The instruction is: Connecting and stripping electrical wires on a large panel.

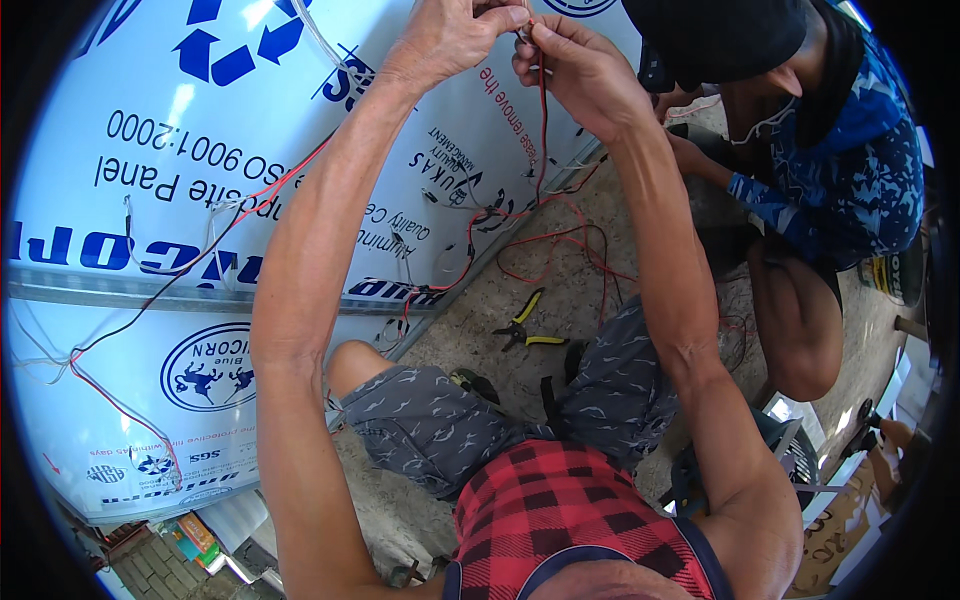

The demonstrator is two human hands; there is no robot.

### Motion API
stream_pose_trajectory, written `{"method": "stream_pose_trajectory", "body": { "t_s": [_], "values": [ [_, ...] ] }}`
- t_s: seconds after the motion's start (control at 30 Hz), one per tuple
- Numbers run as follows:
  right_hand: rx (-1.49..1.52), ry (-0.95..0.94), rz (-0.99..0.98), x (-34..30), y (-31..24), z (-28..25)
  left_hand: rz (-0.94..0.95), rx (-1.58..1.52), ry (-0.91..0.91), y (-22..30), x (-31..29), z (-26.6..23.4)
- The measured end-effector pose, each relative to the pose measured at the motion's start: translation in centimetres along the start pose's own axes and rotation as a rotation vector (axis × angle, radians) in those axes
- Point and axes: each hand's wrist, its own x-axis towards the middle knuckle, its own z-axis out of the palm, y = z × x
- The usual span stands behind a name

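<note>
At the top edge of the head view my left hand (447, 42) and my right hand (588, 78) meet, fingertips pinched together. Between them are the ends of thin electrical wires, partly hidden by the fingers. A red and black wire (543, 130) hangs from my right hand toward the panel's edge. Under my arms lies a large white panel (130, 75) with blue print. More red and black wires with small dark fittings run along it, and a loose tangle of wire (575, 238) spills off its edge onto the ground.
Pliers with yellow and black handles (528, 322) lie on the concrete floor (455, 350) before my knees. A co-worker in a dark cap and blue patterned shirt (850, 190) crouches close on the right. Beyond stands a dark bucket (890, 277). A metal strip (215, 292) crosses the panel.
</note>
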Motion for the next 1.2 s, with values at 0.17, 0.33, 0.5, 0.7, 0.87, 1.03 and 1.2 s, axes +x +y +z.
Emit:
{"method": "stream_pose_trajectory", "body": {
  "t_s": [0.17,0.33,0.5,0.7,0.87,1.03,1.2],
  "values": [
    [-0.928,0.437,-0.232,-1.0,-1.3,3.7,-0.129,-0.012,0.036,0.0,-0.8,-0.4],
    [-1.265,0.416,-0.642,-0.8,0.3,2.2,-0.104,-0.055,0.030,-0.6,-0.5,0.0],
    [-1.486,0.403,-0.958,-0.1,1.1,1.0,-0.153,-0.061,0.040,-0.8,-0.5,0.0],
    [-1.620,0.372,-1.043,0.1,1.0,0.9,-0.178,-0.078,0.030,-0.4,-0.4,-0.1],
    [-1.626,0.368,-1.076,0.3,1.1,0.7,-0.238,-0.002,0.016,0.5,-0.4,0.0],
    [-1.666,0.375,-1.038,0.1,1.0,1.0,-0.167,-0.028,-0.018,0.1,-0.4,-0.4],
    [-1.564,0.397,-1.009,0.4,1.1,1.2,-0.116,0.057,-0.054,-0.2,0.1,-0.1]
  ]
}}
